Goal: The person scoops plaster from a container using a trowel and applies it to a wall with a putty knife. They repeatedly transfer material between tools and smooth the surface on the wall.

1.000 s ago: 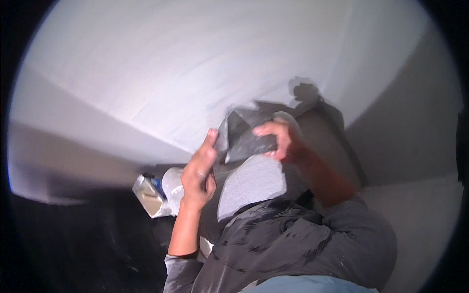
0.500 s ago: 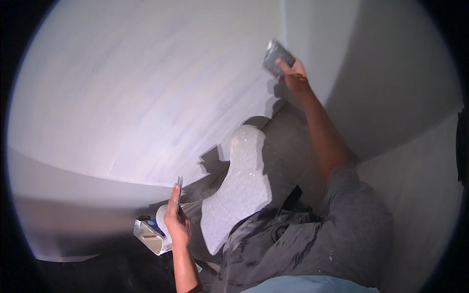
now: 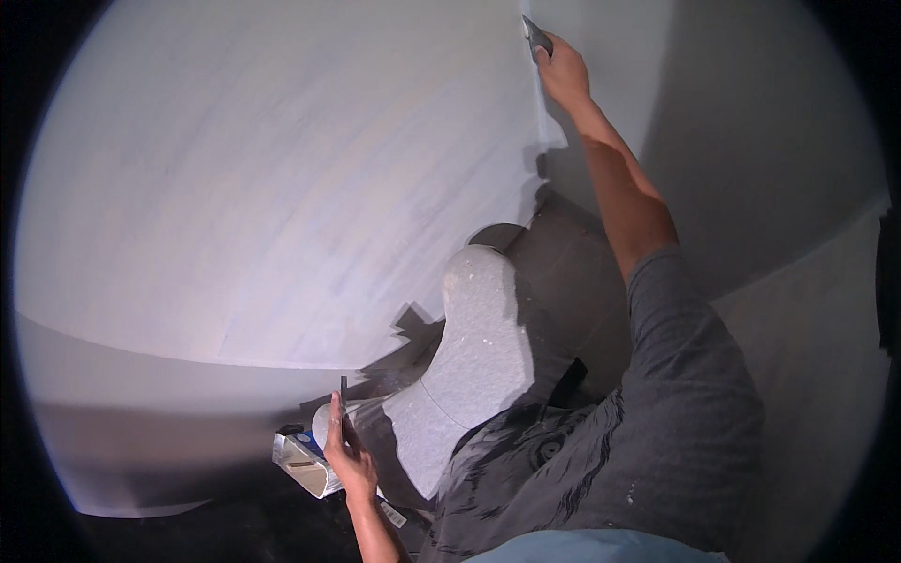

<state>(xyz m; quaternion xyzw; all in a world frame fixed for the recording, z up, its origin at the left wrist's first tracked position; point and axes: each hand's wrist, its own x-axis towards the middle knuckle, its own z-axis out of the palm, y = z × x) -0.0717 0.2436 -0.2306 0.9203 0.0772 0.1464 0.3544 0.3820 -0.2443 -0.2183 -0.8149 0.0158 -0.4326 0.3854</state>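
High in the view, my right hand [image 3: 566, 75] is closed around a flat grey putty knife [image 3: 538, 39]. Its blade meets the wall corner [image 3: 540, 98], where a pale line runs down between the two walls. My right arm is stretched far up and forward. Lower left, my left hand [image 3: 349, 457] is closed on a thin, flat, dark blade-like tool [image 3: 343, 394], turned edge-on so its full shape is hidden. Just left of that hand is an open whitish container [image 3: 305, 466] with blue on its side and a small stick-like piece inside.
A large pale wall [image 3: 235, 188] with streaks fills the left and top. Another grey wall [image 3: 751, 159], partly shadowed, stands on the right. My knee in light grey trousers [image 3: 474, 319] is close to the wall's foot, above the dark floor [image 3: 587, 272].
My right hand has moved up along the corner, and its putty knife has turned from flat-facing to nearly edge-on against the corner. My left hand has shifted slightly down in view.
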